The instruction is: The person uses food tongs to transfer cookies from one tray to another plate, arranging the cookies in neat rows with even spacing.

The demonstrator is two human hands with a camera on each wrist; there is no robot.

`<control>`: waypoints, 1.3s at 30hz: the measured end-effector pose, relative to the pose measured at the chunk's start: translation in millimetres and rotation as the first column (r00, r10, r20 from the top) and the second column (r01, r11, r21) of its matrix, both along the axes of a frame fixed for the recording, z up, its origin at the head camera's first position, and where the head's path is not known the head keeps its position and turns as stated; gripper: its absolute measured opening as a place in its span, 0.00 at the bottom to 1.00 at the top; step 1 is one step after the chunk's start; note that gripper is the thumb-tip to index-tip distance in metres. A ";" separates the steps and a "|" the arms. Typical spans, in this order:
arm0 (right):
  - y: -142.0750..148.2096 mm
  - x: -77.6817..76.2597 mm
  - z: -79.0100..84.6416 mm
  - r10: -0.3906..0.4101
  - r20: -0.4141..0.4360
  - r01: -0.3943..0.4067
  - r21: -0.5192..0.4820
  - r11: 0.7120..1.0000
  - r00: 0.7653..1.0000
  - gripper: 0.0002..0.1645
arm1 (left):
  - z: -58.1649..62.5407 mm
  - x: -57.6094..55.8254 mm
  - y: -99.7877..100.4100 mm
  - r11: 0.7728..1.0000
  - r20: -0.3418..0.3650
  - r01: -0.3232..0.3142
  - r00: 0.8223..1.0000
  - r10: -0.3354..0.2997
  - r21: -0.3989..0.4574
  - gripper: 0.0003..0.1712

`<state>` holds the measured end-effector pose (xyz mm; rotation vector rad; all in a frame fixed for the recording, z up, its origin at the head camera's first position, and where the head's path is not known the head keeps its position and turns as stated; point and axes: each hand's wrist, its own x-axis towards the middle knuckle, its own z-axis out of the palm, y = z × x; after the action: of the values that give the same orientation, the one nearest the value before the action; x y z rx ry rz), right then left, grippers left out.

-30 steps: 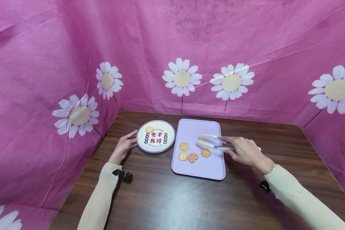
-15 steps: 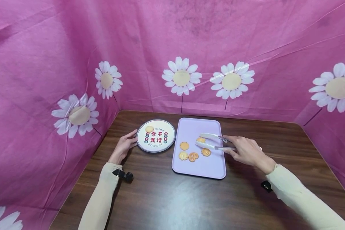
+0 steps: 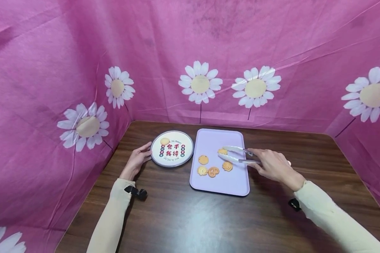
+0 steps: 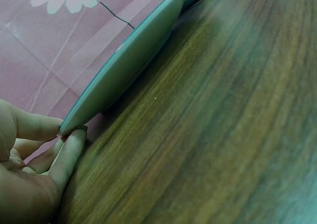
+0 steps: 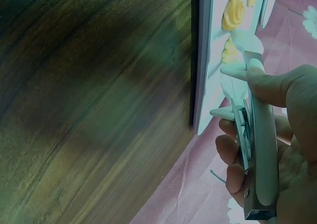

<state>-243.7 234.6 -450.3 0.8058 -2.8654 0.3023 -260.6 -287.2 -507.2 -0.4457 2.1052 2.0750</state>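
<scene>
My left hand (image 3: 136, 161) pinches the left rim of a round white plate (image 3: 156, 155) printed with red characters; the left wrist view shows fingers on both faces of the rim. One pale round cookie (image 3: 165, 141) lies on the plate. In my right hand (image 3: 273, 166) I hold metal tongs (image 3: 235, 149) with pale tips, over the right side of a lilac tray (image 3: 209, 140). The spread tips flank a ruffled yellow cookie (image 3: 222, 151) on the tray. Nearby lie a swirl cookie (image 3: 227, 166), a pretzel cookie (image 3: 213, 172), a round cookie (image 3: 203, 160) and a scalloped cookie (image 3: 202, 170).
Plate and tray stand side by side on a dark wood table (image 3: 164, 218), toward its back edge. Pink cloth (image 3: 158, 52) with daisies hangs behind and along the sides.
The tongs have shifted slightly to the right and away, and the ruffled cookie between the tips now sits a little farther right and back. My left hand and the plate have stayed put.
</scene>
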 end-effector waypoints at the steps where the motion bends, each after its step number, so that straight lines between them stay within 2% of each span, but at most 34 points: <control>1: -0.1 0.3 0.3 -0.001 -0.005 0.001 -0.001 1.000 1.000 0.32 | -0.5 -0.4 -0.2 1.000 -0.004 0.001 1.000 -0.001 0.007 0.34; 5: 0.1 1.3 1.3 -0.007 -0.008 0.007 0.001 1.000 1.000 0.31 | -1.9 -2.3 -1.1 1.000 -0.005 -0.007 1.000 0.007 0.029 0.34; 11: 0.4 1.5 -1.3 -0.002 -0.001 0.002 -0.015 1.000 1.000 0.30 | 0.6 -2.2 -1.3 1.000 0.007 -0.012 1.000 0.012 0.013 0.34; 26: 0.8 -0.1 -4.5 0.016 -0.067 -0.019 -0.040 0.999 0.998 0.30 | -2.4 -3.4 -2.0 1.000 0.001 -0.006 1.000 0.006 0.005 0.34; 34: -2.7 -5.1 -4.4 0.045 -0.114 -0.052 -0.061 0.997 0.992 0.30 | -3.5 -3.9 -3.1 1.000 -0.013 -0.001 1.000 0.001 0.008 0.34; 39: -8.1 -8.8 -0.6 0.048 -0.109 -0.055 -0.062 0.997 0.993 0.31 | -4.2 -3.7 -3.1 1.000 -0.013 0.000 1.000 0.000 0.007 0.34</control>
<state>-252.5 226.5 -450.9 0.8582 -2.7243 0.3450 -264.3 -290.3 -511.3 -0.4329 2.1049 2.0901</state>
